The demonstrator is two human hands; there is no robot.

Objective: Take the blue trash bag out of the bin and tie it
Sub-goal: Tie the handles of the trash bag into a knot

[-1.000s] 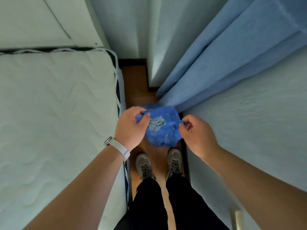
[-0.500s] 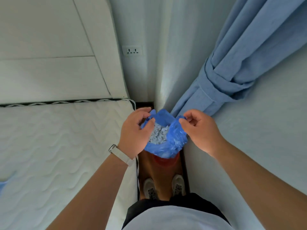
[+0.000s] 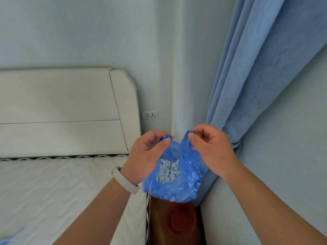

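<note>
The blue trash bag (image 3: 184, 184) hangs in the air between my hands, its mouth open, with white shredded scraps (image 3: 167, 171) inside. My left hand (image 3: 146, 156) pinches the bag's left handle loop and my right hand (image 3: 210, 147) pinches the right one, both held up at about the same height and close together. Directly below the bag, on the brown floor, stands the red bin (image 3: 180, 220), seen from above and blurred.
A white mattress (image 3: 53, 191) and pale headboard (image 3: 62, 112) fill the left. A blue curtain (image 3: 265, 76) hangs at the right against the wall. A wall socket (image 3: 150, 114) sits beside the headboard. The floor gap is narrow.
Both hands have lifted the bag higher, clear of the red bin, and now hold its two handle loops. The view has tilted upward; my shoes and legs are out of sight.
</note>
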